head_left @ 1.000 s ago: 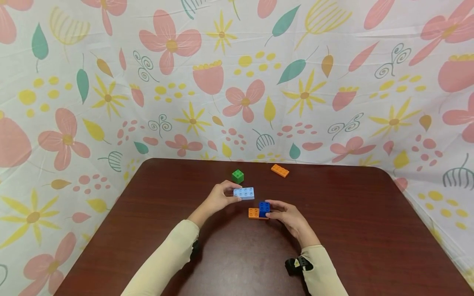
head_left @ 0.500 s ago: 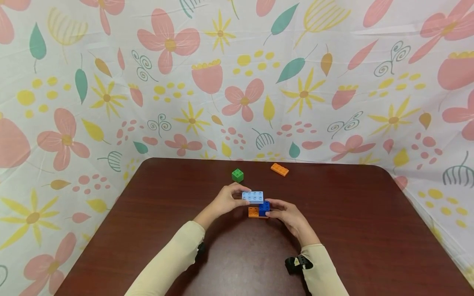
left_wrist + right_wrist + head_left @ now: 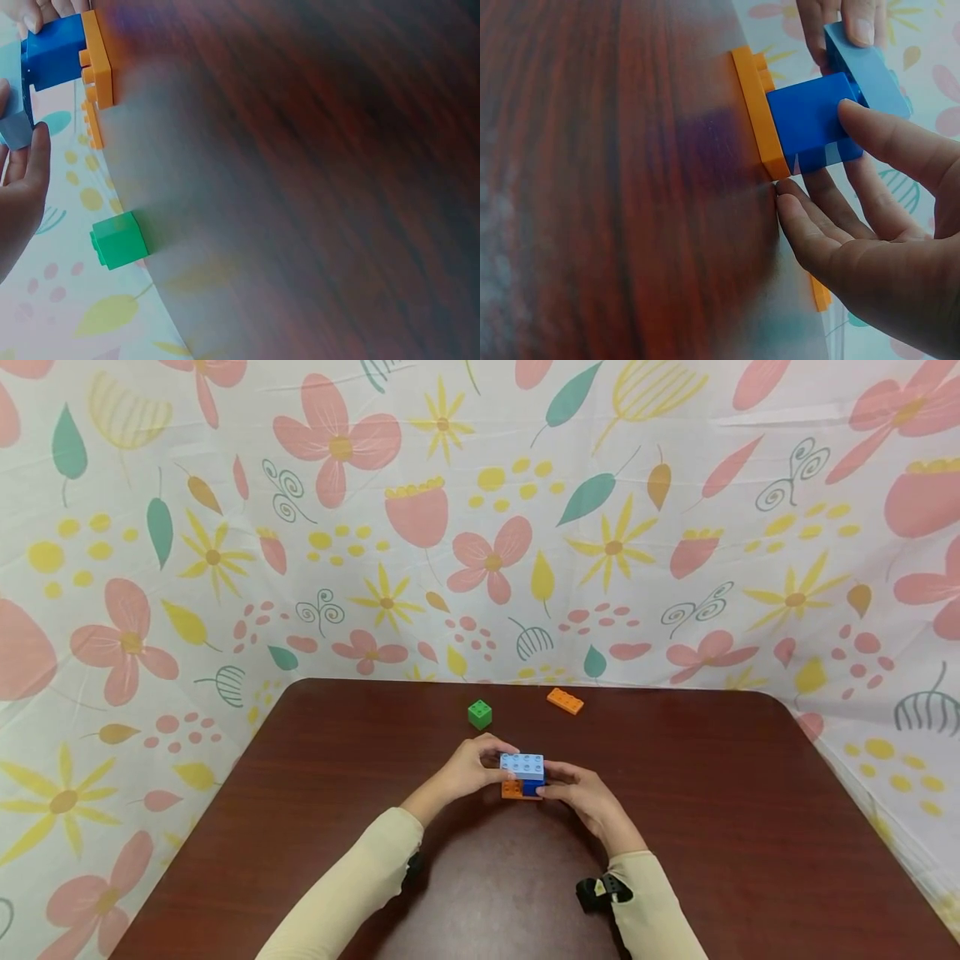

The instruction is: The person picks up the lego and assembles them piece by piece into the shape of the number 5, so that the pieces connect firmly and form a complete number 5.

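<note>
My left hand [image 3: 471, 768] pinches a light blue building brick [image 3: 522, 766] by its left end. The brick lies over a dark blue brick [image 3: 810, 116], which sits on the right half of a flat orange brick [image 3: 757, 112]. In the right wrist view the light blue brick looks tilted, with a thin gap to the dark blue one; whether any studs are engaged I cannot tell. My right hand [image 3: 585, 795] holds the dark blue brick between thumb and fingers from the right. The orange brick's left studs show bare under the light blue overhang.
A small green brick [image 3: 480, 714] stands farther back on the brown table [image 3: 375, 718]. Another flat orange brick [image 3: 565, 701] lies near the table's far edge. Behind the table hangs a flower-patterned cloth [image 3: 495, 635].
My left hand has carried the light blue brick right and toward me, from beside the stack to over the dark blue brick. My right hand has kept its hold in place.
</note>
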A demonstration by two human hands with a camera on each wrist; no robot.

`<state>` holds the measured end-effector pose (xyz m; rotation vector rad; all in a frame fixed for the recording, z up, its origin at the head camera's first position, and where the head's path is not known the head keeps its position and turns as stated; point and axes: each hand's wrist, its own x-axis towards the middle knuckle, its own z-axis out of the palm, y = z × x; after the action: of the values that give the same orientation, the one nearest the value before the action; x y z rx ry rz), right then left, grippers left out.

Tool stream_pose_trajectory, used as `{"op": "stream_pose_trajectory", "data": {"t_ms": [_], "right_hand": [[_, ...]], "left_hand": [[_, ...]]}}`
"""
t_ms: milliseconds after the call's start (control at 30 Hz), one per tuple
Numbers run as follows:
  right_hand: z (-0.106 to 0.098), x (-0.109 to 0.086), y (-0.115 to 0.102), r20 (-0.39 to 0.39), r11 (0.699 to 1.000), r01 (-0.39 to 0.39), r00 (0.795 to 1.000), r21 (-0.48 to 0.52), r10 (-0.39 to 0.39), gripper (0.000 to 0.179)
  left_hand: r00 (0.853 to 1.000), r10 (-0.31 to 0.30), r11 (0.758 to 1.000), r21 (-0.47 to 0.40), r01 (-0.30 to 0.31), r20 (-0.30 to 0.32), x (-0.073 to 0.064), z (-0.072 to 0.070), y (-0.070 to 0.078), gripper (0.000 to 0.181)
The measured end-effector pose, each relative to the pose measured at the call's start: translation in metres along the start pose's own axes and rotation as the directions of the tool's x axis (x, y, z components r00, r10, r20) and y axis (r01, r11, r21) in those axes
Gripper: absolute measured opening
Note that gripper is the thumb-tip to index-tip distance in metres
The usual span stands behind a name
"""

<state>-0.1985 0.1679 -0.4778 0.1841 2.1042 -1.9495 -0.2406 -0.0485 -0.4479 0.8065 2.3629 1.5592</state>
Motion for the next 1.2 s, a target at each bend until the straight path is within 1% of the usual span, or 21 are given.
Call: {"op": "stream_pose_trajectory", "data": {"t_ms": [100,200,300,500,800,933,1200], "right_hand": [[0.000,0.000,-0.001,0.004,1.000,-0.004,1.000,0.004,0.004,0.055],[0.000,-0.001,-0.002,0.008,1.000,-0.008,1.000,0.006,0.008,0.056],[0.000,-0.003,-0.003,0.014,1.000,-0.009,1.000,0.008,0.009,0.056],[-0.001,-0.003,-0.004,0.027,1.000,-0.007,1.000,0.012,0.006,0.055],[-0.001,-0.001,-0.003,0.008,1.000,-0.029,1.000,0.002,0.029,0.057],[-0.001,-0.001,-0.003,0.010,1.000,-0.031,0.999,0.003,0.031,0.057],[-0.001,-0.001,-0.003,0.017,1.000,-0.018,1.000,0.006,0.018,0.057]], "left_hand": [[0.999,-0.031,0.999,0.014,0.030,0.009,0.006,0.005,-0.015,0.031],[0.999,-0.048,0.999,0.012,0.048,0.027,0.006,0.006,-0.014,0.030],[0.998,-0.050,0.999,0.000,0.050,0.040,0.006,0.007,-0.013,0.030],[0.996,-0.057,0.998,-0.015,0.058,0.065,0.006,0.007,-0.010,0.035],[0.994,-0.087,0.995,-0.048,0.091,0.064,0.004,0.009,-0.009,0.035],[0.994,-0.079,0.996,-0.035,0.081,0.071,0.004,0.010,-0.011,0.036],[0.998,-0.039,0.999,0.001,0.039,0.040,0.004,0.012,-0.015,0.034]]}}
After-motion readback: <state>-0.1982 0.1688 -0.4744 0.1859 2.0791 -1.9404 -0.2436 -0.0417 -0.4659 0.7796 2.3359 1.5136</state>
